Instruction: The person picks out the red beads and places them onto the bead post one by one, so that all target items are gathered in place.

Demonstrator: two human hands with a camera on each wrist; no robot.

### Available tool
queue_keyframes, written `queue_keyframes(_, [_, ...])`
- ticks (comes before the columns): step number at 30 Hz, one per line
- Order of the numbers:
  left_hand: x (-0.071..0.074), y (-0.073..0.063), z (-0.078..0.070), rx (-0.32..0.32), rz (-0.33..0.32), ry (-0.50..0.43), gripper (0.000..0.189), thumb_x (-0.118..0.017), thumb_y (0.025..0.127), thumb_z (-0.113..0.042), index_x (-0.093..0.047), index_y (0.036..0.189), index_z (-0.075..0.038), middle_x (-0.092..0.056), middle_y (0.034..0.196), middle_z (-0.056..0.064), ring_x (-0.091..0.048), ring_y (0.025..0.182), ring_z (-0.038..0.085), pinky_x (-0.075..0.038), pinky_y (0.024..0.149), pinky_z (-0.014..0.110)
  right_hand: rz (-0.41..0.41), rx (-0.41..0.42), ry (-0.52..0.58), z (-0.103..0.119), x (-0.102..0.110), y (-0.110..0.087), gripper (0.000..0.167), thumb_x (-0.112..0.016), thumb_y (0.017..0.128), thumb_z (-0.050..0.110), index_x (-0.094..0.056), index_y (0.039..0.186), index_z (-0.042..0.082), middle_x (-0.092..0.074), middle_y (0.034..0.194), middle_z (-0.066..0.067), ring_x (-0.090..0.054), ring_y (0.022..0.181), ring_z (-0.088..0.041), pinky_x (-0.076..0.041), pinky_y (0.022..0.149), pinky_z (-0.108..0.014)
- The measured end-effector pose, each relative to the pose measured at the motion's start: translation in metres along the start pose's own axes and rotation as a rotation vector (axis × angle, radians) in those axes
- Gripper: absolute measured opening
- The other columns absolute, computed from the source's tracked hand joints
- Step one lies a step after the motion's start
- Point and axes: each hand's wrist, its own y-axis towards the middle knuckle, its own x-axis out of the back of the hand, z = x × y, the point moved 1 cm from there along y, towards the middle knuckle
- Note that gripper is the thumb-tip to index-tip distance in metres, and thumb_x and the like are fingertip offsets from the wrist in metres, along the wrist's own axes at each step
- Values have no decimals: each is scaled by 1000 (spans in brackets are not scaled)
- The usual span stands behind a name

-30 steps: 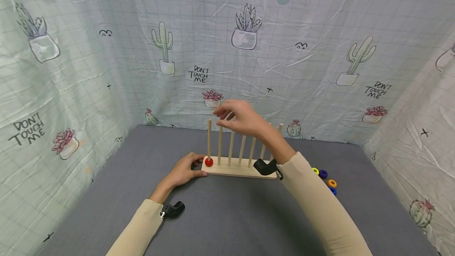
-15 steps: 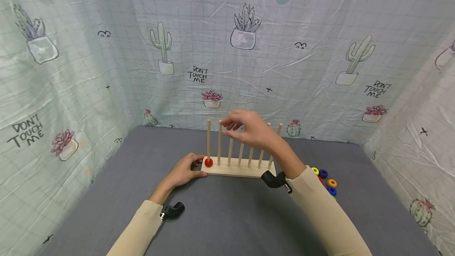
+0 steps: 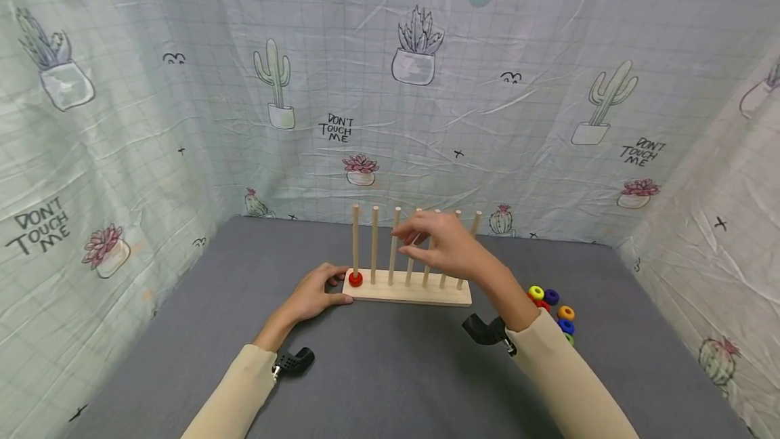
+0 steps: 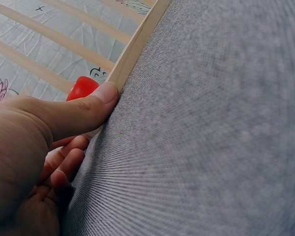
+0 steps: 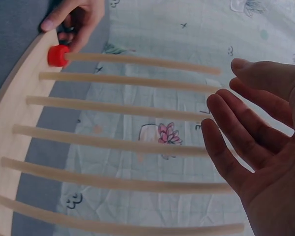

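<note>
Seven pegs (image 3: 374,246) stand upright on the base (image 3: 408,297) in the head view, and just one of them, the person's leftmost, wears anything: a red ring (image 3: 355,282) sits down at its foot. The left hand (image 3: 311,295) grips that same end of the base, thumb at the front edge and fingers round the back. The right hand (image 3: 447,244) hovers by the middle pegs, fingers loosely bent with nothing in them; whether it brushes a peg I can't tell. Off to the right on the table (image 3: 390,371), near the right sleeve (image 3: 567,371), lie the loose rings (image 3: 566,331), yellow, purple, red, orange, blue and green, bunched close together. In the left wrist view the thumb presses the base's edge near the red ring, so I take that hand to be there for steadying. In the right wrist view the fingers are bare, thumb well apart from them, close to the peg tips. To my eye one ring is placed and this is the pause after letting go. Another would call for the right hand to reach across, pinch a ring, and line its hole up squarely over a peg tip.
</note>
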Motion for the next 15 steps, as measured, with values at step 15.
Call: queue_keyframes(15, [-1, 2, 3, -11, -1, 7, 68, -85, 86, -33, -61, 144, -7, -64, 117, 9, -59, 103, 19, -48, 90, 40, 9, -107, 4, -26, -15, -51, 25, -77, 94, 13, -75, 119, 9, -74, 112, -5, -72, 93, -15, -60, 83, -33])
